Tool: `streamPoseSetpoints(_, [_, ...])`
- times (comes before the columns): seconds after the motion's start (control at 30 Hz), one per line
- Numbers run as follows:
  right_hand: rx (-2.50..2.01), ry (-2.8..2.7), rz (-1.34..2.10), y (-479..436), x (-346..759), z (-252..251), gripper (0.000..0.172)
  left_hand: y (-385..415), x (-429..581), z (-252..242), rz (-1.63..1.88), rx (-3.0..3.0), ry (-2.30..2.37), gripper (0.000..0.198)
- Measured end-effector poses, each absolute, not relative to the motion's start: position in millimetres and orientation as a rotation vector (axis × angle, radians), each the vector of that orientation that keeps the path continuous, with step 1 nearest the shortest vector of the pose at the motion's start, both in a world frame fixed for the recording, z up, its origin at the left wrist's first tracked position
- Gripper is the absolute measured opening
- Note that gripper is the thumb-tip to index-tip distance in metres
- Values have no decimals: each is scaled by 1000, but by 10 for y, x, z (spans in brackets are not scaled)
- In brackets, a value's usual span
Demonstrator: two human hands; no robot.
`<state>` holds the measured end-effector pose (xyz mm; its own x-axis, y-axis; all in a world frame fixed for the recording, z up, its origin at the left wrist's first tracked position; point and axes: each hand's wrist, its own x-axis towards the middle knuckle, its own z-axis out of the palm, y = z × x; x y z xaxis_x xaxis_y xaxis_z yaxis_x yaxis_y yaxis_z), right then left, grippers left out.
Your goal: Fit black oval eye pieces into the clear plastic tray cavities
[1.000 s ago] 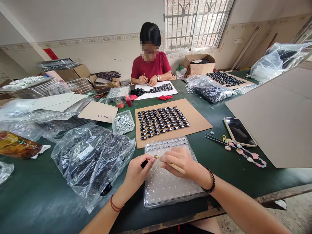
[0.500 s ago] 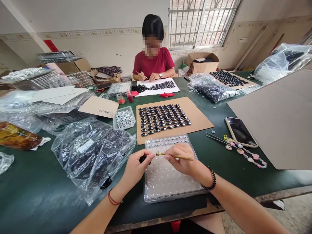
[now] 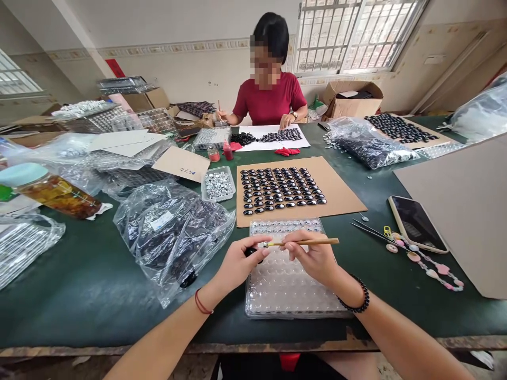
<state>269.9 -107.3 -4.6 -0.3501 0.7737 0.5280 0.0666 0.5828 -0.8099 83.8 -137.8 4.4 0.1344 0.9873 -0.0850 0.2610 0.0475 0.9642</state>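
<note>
My left hand (image 3: 244, 258) is closed, thumb and forefinger pinching a small shiny piece at the fingertips. A glossy black piece (image 3: 250, 252) shows in the same grip, partly covered by the fingers. In my right hand (image 3: 311, 253) is a thin wooden stick (image 3: 327, 241) with a yellow section near its tip, held like a pen. Its tip meets the shiny piece between the hands. Both hands are above a clear plastic tray (image 3: 283, 303) with rows of round pockets; silvery round pieces sit in the far rows.
Beyond the tray, a cardboard sheet (image 3: 344, 203) carries rows of black ovals. Left lie a tub of silvery pieces (image 3: 218, 184), a plastic bag (image 3: 174, 232) and a bottle (image 3: 59, 190). Right are tweezers (image 3: 370, 230), a phone (image 3: 418, 224) and a beaded strap (image 3: 431, 273). A person (image 3: 273, 95) sits opposite.
The view has swung left, so things appear further right. The stick lies more level now, still touching the piece in my left hand. Across the table, the person's stick hand has lifted.
</note>
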Motion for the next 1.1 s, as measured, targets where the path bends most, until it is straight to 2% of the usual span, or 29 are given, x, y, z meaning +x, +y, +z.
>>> streamPoseSetpoints(0.93, [-657,-1725,816,-1106,2734,-126,13,-1399,860,-23,1004,1768,1353,24])
streamPoseSetpoints(1.1, [-640,-1458,881,-1099,2733,-31,18,-1344,846,-89,1051,1650,1503,23])
